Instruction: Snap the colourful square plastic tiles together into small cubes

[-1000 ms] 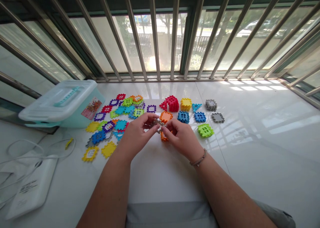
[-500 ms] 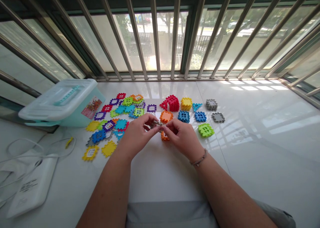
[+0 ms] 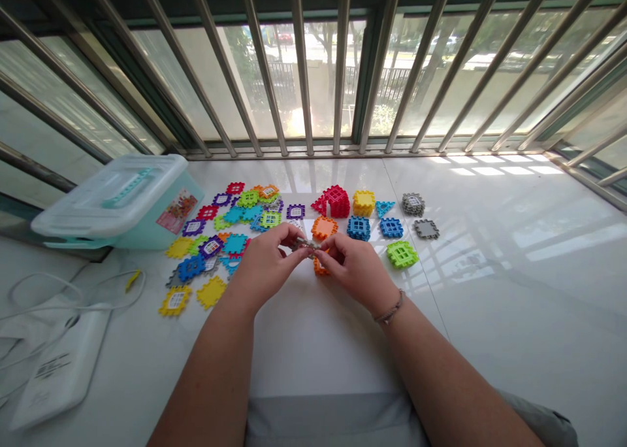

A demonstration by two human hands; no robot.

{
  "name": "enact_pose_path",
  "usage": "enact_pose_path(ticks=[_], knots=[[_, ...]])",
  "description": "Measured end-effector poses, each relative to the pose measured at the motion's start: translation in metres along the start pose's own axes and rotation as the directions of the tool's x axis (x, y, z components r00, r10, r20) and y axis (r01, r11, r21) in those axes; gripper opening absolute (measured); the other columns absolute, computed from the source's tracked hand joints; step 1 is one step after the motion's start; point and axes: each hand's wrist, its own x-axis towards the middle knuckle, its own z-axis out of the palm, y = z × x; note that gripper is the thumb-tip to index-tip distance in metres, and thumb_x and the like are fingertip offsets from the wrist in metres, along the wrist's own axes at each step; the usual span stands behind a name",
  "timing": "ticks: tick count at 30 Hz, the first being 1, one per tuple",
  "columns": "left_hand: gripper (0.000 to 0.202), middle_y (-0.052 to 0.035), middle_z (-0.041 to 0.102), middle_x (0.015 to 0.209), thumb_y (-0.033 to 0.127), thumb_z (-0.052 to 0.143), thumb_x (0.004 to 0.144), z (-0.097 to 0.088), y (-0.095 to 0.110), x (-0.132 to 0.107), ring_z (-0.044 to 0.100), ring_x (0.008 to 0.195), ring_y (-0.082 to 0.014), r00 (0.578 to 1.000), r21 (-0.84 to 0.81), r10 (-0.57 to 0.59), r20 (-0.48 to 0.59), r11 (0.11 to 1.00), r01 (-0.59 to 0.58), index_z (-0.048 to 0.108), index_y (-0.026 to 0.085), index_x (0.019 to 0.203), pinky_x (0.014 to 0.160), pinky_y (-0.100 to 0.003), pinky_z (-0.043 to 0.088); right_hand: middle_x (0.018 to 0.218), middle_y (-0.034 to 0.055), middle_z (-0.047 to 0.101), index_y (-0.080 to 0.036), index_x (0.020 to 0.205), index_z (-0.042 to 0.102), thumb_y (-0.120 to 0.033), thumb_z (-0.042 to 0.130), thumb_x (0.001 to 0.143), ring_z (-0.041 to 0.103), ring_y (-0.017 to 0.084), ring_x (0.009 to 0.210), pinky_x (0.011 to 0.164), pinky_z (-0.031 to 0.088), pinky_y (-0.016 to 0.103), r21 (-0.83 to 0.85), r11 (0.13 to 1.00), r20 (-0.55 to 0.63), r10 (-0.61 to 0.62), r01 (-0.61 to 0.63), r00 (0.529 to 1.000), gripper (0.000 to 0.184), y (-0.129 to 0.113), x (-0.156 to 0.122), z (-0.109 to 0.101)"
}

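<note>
Close together above the ledge, a left hand [image 3: 264,267] and a right hand [image 3: 355,277], fingers curled in, tips pinching a small gray plastic waffle piece [image 3: 307,244] between them. Just under the right hand, a small orange plastic block [image 3: 321,268], partly hidden. Just past the fingertips, a flat orange plastic square [image 3: 324,227]. All around, on a shiny white tile ledge [image 3: 490,342], lots of bright plastic waffle pieces [image 3: 235,244] in piles and rows. Off to the left, a pale teal plastic box [image 3: 147,228] with a clear lid.

Grey piece [image 3: 306,243] behind left hand [image 3: 264,272], orange piece [image 3: 321,268] behind right hand [image 3: 355,272]
</note>
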Motion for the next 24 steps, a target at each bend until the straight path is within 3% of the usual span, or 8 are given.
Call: enact_pose_path(ticks=[10,14,17,20,24], knots=[[0.027,-0.0017,0.082,0.093,0.048,0.085,0.091,0.0057,0.0062,-0.0011,0.077,0.081,-0.0209,0.998,-0.003,-0.029,-0.052,1.0,0.028,0.072,0.024,0.096,0.068,-0.03,0.054,0.062,-0.0037,0.066,-0.022,0.094,0.077,-0.035,0.08,0.101,0.056,0.014,0.057,0.061,0.036,0.028,-0.038,0.999,-0.041,0.024,-0.025,0.999,0.015,-0.0004,0.0012,-0.0024],[0.035,-0.0011,0.081,0.095,0.054,0.088,0.09,0.0061,0.005,-0.002,0.076,0.08,-0.0193,0.996,-0.131,-0.034,-0.082,0.991,0.023,0.071,0.024,0.096,0.073,-0.031,0.058,0.065,-0.0041,0.067,-0.023,0.098,0.077,-0.039,0.078,0.102,0.057,0.013,0.057,0.06,0.039,0.028,0.077,0.997,-0.095,0.026,-0.019,0.995,0.016,-0.004,-0.0007,-0.0035],[0.037,-0.0024,0.081,0.099,0.055,0.088,0.09,0.0065,0.0018,-0.0011,0.079,0.087,-0.0213,0.999,-0.252,-0.024,-0.041,0.968,0.012,0.073,0.024,0.104,0.079,-0.033,0.061,0.066,-0.0042,0.068,-0.023,0.099,0.075,-0.041,0.077,0.102,0.056,0.013,0.058,0.058,0.039,0.027,0.165,0.986,-0.104,0.034,-0.017,0.994,0.018,-0.0068,-0.0025,-0.0039],[0.034,-0.0043,0.082,0.102,0.052,0.087,0.092,0.0064,0.0006,-0.0003,0.08,0.093,-0.0234,1.0,-0.287,0.016,0.005,0.958,-0.014,0.076,0.024,0.109,0.083,-0.035,0.063,0.069,-0.0037,0.069,-0.023,0.098,0.074,-0.04,0.076,0.103,0.056,0.013,0.058,0.057,0.039,0.027,0.205,0.979,-0.085,0.025,-0.007,0.996,0.018,-0.0081,-0.0033,-0.0043],[0.035,-0.0045,0.082,0.099,0.052,0.089,0.091,0.0058,0.0012,-0.0004,0.079,0.092,-0.023,0.999,-0.322,0.035,-0.014,0.946,-0.037,0.078,0.023,0.106,0.086,-0.036,0.062,0.071,-0.0034,0.07,-0.022,0.099,0.074,-0.04,0.076,0.104,0.055,0.012,0.059,0.056,0.039,0.026,0.24,0.971,-0.072,0.001,0.017,0.997,0.019,-0.0084,-0.003,-0.0063]])
